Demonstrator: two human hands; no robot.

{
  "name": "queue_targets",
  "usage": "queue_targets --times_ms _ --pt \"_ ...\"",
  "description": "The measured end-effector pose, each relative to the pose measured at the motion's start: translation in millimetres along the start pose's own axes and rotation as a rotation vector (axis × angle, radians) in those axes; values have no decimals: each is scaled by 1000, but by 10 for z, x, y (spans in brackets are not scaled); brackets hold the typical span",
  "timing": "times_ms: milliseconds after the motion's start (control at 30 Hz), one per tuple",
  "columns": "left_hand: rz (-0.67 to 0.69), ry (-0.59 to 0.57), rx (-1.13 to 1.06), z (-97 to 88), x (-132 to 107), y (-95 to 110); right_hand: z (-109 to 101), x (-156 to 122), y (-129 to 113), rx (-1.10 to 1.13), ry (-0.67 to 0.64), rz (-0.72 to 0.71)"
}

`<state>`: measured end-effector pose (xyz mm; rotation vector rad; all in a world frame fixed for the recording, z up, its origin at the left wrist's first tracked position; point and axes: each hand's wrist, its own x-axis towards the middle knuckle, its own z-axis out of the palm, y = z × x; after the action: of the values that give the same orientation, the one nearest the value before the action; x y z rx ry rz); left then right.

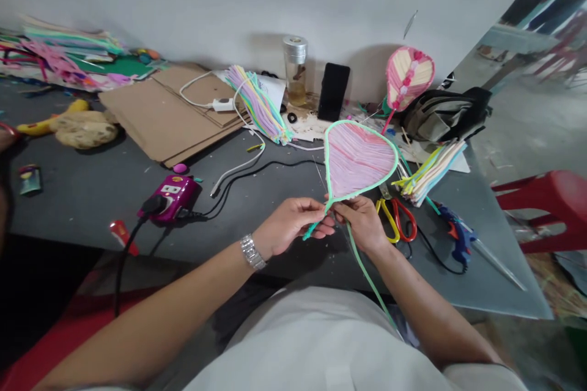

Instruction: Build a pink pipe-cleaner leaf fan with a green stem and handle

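Note:
A heart-shaped fan of pink and lilac pipe cleaners (360, 159) with a mint-green edge is held up over the table's front part. My left hand (298, 223), with a metal watch on its wrist, pinches the fan's green stem (316, 226) just below the point of the heart. Beside it, my right hand (362, 220) is closed at the top of the stem, its fingertips at a long loose green pipe cleaner (367, 275) that hangs down toward my lap. Some of the fingertips are hidden behind the stem.
Scissors with yellow and red handles (398, 220) and a blue glue gun (456, 235) lie at right. A finished pink fan (409, 79) stands behind. At left are a purple power socket (177, 195), cardboard (169, 116) and a pipe-cleaner bundle (261, 104). A jar (296, 73) and phone (334, 91) stand near the wall.

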<state>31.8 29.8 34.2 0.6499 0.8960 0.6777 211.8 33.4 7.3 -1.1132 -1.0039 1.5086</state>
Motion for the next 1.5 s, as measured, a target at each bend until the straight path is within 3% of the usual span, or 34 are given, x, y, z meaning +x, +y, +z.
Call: queue_targets --times_ms 267,500,833,1167,1333,1500 --pt "-84 -25 -28 -4 76 -60 -33 -30 40 -52 43 50" --pt "-82 -49 -58 11 89 -110 -130 -29 16 -34 -118 94" --pt "-158 -69 -74 12 83 -71 -133 -16 141 -126 -135 78" --pt "124 88 119 98 35 -113 -103 -30 36 -63 -96 83" --pt "170 178 143 117 25 -105 -97 -20 71 -22 -58 112" --pt "170 159 132 120 27 -145 -54 -24 101 -74 -2 86"
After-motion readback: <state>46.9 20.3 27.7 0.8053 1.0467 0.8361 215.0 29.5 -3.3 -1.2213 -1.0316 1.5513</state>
